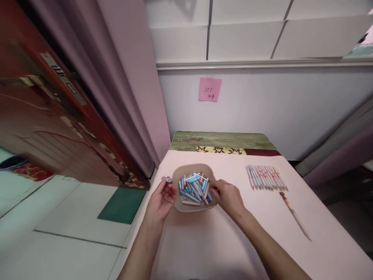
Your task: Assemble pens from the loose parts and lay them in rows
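Left fingers [159,188] pinch small blue piece [167,179]; right fingers [216,187] at bowl [186,170], I can't tell their grip; colored sticks [194,189] between them.

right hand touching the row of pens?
No, the right hand is at the right side of the bowl, apart from the row of pens.
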Motion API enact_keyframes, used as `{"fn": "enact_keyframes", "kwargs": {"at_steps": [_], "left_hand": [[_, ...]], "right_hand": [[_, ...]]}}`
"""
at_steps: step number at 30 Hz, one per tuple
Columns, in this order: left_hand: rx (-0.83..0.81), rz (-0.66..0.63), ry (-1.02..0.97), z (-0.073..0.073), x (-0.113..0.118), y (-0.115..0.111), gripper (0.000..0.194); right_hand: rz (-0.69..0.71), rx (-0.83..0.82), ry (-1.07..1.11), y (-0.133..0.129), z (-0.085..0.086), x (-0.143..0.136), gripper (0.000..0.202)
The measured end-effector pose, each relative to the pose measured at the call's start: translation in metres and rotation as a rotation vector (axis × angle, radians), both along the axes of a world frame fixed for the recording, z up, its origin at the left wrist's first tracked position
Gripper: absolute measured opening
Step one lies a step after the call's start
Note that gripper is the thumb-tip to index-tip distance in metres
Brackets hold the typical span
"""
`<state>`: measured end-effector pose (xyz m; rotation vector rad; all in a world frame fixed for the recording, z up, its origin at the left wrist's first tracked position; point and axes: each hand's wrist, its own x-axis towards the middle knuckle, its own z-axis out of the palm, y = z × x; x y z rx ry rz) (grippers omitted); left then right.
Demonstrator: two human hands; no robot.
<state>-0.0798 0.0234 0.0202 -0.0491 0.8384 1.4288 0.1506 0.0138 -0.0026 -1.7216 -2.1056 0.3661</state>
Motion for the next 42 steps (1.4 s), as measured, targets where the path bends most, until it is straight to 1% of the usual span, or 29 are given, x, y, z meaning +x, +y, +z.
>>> {"fn": "enact_keyframes", "kwargs": {"at_steps": [4, 7, 9, 11, 12, 13, 15, 17, 18, 20, 21, 23, 24, 27, 29, 31, 33, 36, 40, 41, 42], "left_hand": [[-0.050, -0.093, 0.052, -0.002, 0.004, -0.005, 0.015], [-0.063, -0.050, 0.105, -0.008, 0.003, -0.007, 0.018], [-0.066, -0.027, 0.129, -0.013, 0.001, -0.007, 0.019], [-0.060, -0.029, 0.142, -0.015, 0.000, -0.006, 0.018], [-0.050, -0.033, 0.147, -0.016, 0.000, -0.006, 0.018], [-0.037, -0.038, 0.154, -0.016, 0.001, -0.005, 0.018], [-0.007, -0.061, 0.161, -0.014, 0.002, -0.004, 0.016], [0.019, -0.087, 0.152, -0.013, 0.005, -0.003, 0.015], [0.028, -0.098, 0.139, -0.012, 0.006, -0.003, 0.014], [0.030, -0.117, 0.098, -0.012, 0.009, -0.002, 0.016], [0.024, -0.122, 0.077, -0.012, 0.011, -0.002, 0.017], [0.001, -0.130, 0.040, -0.013, 0.013, -0.003, 0.018], [-0.014, -0.134, 0.023, -0.013, 0.013, -0.003, 0.018], [-0.059, -0.149, -0.031, -0.013, 0.012, -0.006, 0.018], [-0.066, -0.152, -0.053, -0.013, 0.011, -0.009, 0.018], [-0.059, -0.159, -0.054, -0.014, 0.011, -0.012, 0.016], [-0.049, -0.186, -0.041, -0.017, 0.014, -0.015, 0.015], [-0.037, -0.234, -0.008, -0.023, 0.021, -0.019, 0.014], [-0.005, -0.265, 0.051, -0.027, 0.031, -0.024, 0.019], [0.004, -0.274, 0.062, -0.027, 0.033, -0.024, 0.020], [0.011, -0.281, 0.069, -0.027, 0.035, -0.025, 0.019]], "right_hand": [[-0.005, -0.092, -0.176, 0.021, 0.011, -0.017, 0.020], [0.016, -0.141, -0.246, 0.023, 0.015, -0.022, 0.022], [0.116, -0.182, -0.230, 0.015, 0.014, -0.022, 0.022], [0.257, -0.224, -0.201, 0.001, 0.011, -0.023, 0.022], [0.295, -0.232, -0.201, -0.007, 0.009, -0.023, 0.022], [0.312, -0.238, -0.213, -0.015, 0.008, -0.024, 0.021], [0.304, -0.249, -0.247, -0.027, 0.006, -0.026, 0.019], [0.329, -0.270, -0.239, -0.031, 0.007, -0.027, 0.023], [0.348, -0.269, -0.218, -0.028, 0.009, -0.027, 0.025], [0.341, -0.227, -0.192, -0.015, 0.013, -0.027, 0.028], [0.301, -0.184, -0.197, -0.005, 0.014, -0.027, 0.028], [0.196, -0.134, -0.294, 0.020, 0.014, -0.032, 0.029], [0.175, -0.139, -0.320, 0.033, 0.013, -0.035, 0.030], [0.175, -0.161, -0.361, 0.064, 0.001, -0.049, 0.026], [0.184, -0.172, -0.377, 0.074, -0.007, -0.056, 0.027], [0.188, -0.176, -0.383, 0.078, -0.013, -0.060, 0.029], [0.185, -0.173, -0.379, 0.078, -0.014, -0.059, 0.028], [0.150, -0.156, -0.353, 0.070, -0.006, -0.051, 0.026], [0.084, -0.110, -0.274, 0.043, 0.007, -0.029, 0.026], [0.087, -0.094, -0.222, 0.033, 0.009, -0.023, 0.026], [0.077, -0.082, -0.058, 0.023, 0.011, -0.017, 0.024]]}}
